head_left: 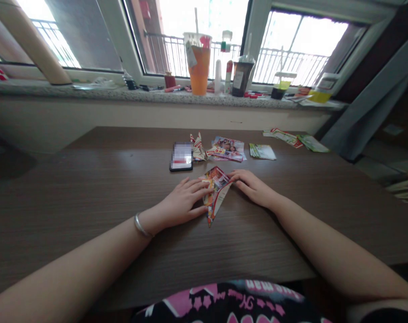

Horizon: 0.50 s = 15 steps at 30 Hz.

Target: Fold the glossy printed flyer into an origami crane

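Note:
A folded piece of colourful printed paper (216, 192), shaped into a long kite with its point toward me, lies on the brown wooden table (89, 197). My left hand (183, 202) lies flat on the paper's left side, fingers stretched out and pressing it down; a silver bangle sits on that wrist. My right hand (252, 185) rests flat at the paper's upper right edge, fingertips touching it. Neither hand grips anything.
A phone (181, 157) lies just beyond the paper. Past it are a crumpled folded paper (198, 147), printed leaflets (227, 149), (262, 151) and more sheets (286, 137) at the far right. The windowsill holds an orange drink cup (199, 63), a dark drink cup (241, 75) and small bottles.

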Each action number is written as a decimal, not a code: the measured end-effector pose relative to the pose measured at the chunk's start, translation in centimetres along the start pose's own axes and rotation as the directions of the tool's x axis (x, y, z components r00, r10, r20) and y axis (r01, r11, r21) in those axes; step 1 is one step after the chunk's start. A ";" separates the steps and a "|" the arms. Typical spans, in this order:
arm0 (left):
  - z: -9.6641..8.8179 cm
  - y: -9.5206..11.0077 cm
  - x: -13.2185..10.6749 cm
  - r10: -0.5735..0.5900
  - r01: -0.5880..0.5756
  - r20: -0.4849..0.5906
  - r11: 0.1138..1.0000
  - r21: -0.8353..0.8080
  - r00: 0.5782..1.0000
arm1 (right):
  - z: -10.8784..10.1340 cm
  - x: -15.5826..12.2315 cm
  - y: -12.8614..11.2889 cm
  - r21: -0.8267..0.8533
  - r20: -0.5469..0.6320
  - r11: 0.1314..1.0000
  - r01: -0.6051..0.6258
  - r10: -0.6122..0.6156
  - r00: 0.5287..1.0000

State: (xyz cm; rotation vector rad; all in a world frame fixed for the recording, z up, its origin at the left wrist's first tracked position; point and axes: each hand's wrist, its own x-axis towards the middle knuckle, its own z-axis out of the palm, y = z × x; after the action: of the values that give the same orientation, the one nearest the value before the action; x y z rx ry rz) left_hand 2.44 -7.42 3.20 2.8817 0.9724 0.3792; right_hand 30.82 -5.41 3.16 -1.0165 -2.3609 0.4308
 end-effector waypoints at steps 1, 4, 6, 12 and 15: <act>0.0 0.0 0.0 0.001 -0.001 -0.001 1.000 0.004 1.000 | -0.1 0.0 0.0 0.020 0.009 1.000 -0.006 0.006 1.000; 0.0 0.1 -0.1 -0.005 0.005 0.003 1.000 0.020 1.000 | -0.6 0.1 -0.4 0.036 0.054 0.999 -0.032 0.030 0.998; -0.2 0.2 -0.1 -0.006 0.005 0.006 0.999 0.036 1.000 | -0.8 0.1 -0.7 0.006 0.098 1.000 -0.023 0.022 0.995; -0.2 0.4 -0.2 0.033 -0.033 -0.012 0.998 0.061 0.999 | -0.8 0.0 -0.8 -0.065 0.138 0.995 0.082 -0.073 0.988; 0.1 0.2 -0.2 0.087 -0.086 -0.020 0.994 0.065 0.996 | -0.6 -0.1 -0.7 -0.088 0.136 0.989 0.120 -0.107 0.985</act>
State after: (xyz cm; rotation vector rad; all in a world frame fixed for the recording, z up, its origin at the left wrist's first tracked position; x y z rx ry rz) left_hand 2.40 -7.73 3.13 2.9918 0.8808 0.3951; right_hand 30.80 -5.88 3.94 -0.9153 -2.5639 0.3531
